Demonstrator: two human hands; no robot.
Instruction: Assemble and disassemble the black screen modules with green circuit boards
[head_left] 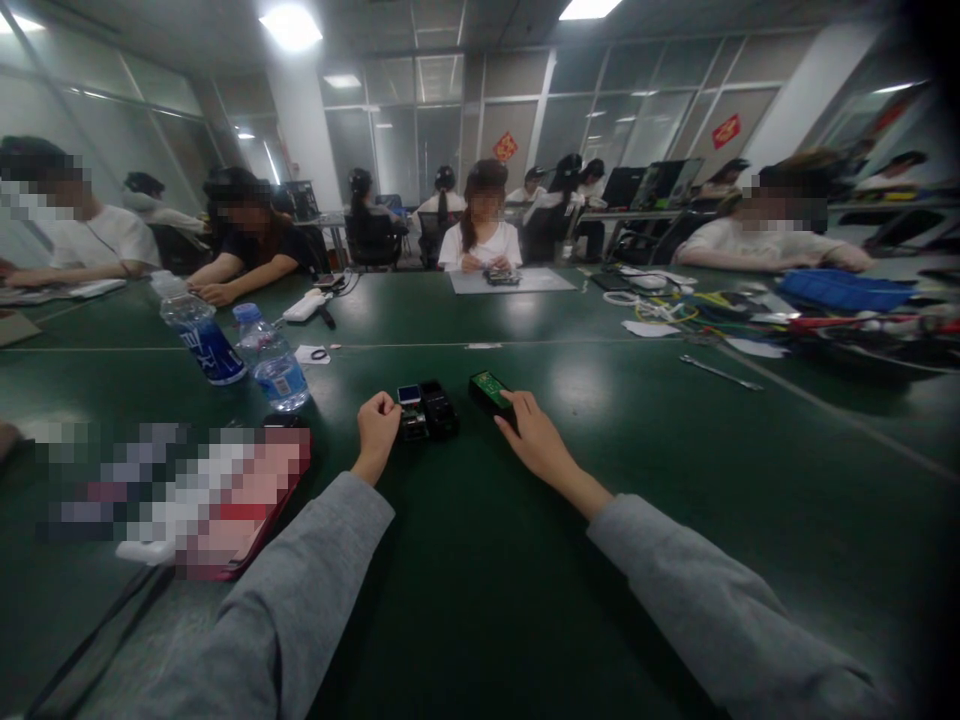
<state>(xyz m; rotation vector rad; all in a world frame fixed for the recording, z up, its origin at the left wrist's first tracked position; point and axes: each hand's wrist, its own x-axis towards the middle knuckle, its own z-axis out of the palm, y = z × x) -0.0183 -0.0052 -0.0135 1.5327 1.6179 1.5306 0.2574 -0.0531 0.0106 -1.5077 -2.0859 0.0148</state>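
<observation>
Dark green table (480,600) — green circuit board (489,388), grey sleeves (315,580).

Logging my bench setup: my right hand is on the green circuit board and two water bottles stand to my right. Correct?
Wrong side. The head view shows the two water bottles standing to your left; your right hand is on the green circuit board.

Three small parts lie close together a little above the middle of the frame. The leftmost is a small dark module (411,412) with a pale blue-white face at its far end. It lies flat, and the black casing (439,408) is just beside it on the right. The casing is oblong and dark all over. A little apart, further right, the green circuit board (487,386) lies in a black frame, turned slightly slantwise. The right hand (536,440) touches its near corner.
</observation>
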